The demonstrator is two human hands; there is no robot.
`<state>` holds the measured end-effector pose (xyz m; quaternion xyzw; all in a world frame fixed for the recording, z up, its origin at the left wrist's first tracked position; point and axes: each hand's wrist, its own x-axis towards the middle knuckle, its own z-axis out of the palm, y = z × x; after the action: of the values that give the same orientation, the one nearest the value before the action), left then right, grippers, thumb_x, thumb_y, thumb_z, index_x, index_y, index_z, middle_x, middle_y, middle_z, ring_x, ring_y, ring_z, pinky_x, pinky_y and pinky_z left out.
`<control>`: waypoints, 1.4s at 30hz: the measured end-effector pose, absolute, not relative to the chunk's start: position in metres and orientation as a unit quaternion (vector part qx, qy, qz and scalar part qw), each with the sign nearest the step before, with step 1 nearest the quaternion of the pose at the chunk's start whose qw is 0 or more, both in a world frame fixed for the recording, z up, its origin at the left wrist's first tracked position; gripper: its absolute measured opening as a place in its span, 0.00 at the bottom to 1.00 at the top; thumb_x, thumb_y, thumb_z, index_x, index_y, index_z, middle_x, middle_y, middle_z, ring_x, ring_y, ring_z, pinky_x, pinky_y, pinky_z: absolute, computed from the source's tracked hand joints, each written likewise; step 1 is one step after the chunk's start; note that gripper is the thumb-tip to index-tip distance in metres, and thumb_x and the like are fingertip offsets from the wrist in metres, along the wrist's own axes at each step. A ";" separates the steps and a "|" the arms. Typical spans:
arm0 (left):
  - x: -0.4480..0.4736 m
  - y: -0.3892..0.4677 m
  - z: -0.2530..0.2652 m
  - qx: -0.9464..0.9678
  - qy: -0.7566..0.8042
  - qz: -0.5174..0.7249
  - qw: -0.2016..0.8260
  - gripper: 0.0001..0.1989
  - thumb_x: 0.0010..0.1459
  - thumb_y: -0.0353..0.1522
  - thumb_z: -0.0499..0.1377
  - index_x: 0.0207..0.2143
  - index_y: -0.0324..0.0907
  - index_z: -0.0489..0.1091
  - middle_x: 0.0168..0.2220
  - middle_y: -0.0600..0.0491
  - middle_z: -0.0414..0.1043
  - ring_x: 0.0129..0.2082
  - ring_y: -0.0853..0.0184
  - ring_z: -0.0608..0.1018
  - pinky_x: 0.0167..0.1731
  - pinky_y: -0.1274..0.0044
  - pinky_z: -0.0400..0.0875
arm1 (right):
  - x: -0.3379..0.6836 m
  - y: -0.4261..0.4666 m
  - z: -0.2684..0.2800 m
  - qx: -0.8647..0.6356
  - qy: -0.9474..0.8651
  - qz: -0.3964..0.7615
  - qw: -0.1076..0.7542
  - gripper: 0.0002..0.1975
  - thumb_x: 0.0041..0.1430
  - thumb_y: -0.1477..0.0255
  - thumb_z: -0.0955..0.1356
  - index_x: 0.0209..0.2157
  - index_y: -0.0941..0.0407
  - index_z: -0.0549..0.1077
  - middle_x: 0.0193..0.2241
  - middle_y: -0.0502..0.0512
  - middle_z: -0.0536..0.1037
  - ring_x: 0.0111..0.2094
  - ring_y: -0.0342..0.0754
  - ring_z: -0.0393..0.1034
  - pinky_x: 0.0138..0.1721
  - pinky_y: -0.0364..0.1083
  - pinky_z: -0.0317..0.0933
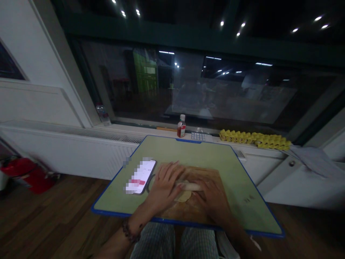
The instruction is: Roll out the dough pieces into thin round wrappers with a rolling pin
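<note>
A pale rolling pin point(192, 186) lies crosswise between my hands, on a wooden board point(217, 174). My left hand point(165, 181) covers the pin's left end, its fingers long and pointing away, its thumb near the pin. Over the right end, my right hand point(211, 194) is curved with its thumb on the near side. A flat, yellowish piece of dough point(184, 196) shows just below the pin, close to my left thumb. Both ends of the pin are hidden under my hands.
The board rests on a green table with a blue edge point(242, 216). A lit phone point(141, 178) lies left of my left hand. On the windowsill stand a bottle of red liquid point(181, 126), yellow egg trays point(253, 139) and a clear bottle point(103, 115).
</note>
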<state>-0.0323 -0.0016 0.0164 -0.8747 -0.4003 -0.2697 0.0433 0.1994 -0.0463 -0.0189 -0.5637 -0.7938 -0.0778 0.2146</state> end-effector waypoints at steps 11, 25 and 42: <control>-0.047 -0.029 -0.012 -0.774 -0.567 -0.279 -0.045 0.23 0.65 0.42 0.52 0.60 0.44 0.64 0.61 0.46 0.65 0.60 0.52 0.65 0.58 0.55 0.55 | 0.210 -0.053 -0.022 -0.738 -0.626 -0.091 0.234 0.21 0.71 0.66 0.54 0.54 0.58 0.69 0.44 0.61 0.79 0.38 0.51 0.76 0.37 0.47 0.67; -0.021 -0.034 0.010 -0.788 -0.568 -0.183 -0.151 0.26 0.58 0.40 0.59 0.57 0.42 0.65 0.59 0.45 0.67 0.60 0.52 0.65 0.58 0.60 0.55 | 0.203 -0.056 -0.014 -0.764 -0.624 -0.075 0.146 0.20 0.72 0.64 0.55 0.59 0.52 0.66 0.46 0.57 0.79 0.36 0.49 0.78 0.33 0.44 0.67; -0.016 -0.027 0.031 -0.783 -0.531 -0.230 -0.226 0.10 0.63 0.39 0.53 0.42 0.47 0.72 0.39 0.53 0.79 0.40 0.58 0.80 0.39 0.70 0.70 | 0.205 -0.057 -0.017 -0.734 -0.643 -0.104 0.190 0.18 0.71 0.64 0.57 0.56 0.51 0.69 0.37 0.55 0.81 0.30 0.49 0.78 0.27 0.43 0.64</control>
<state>-0.0158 -0.0273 0.0305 -0.7832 -0.5315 -0.2300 -0.2264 0.2055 -0.0568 -0.0175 -0.7343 -0.6432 -0.1042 0.1903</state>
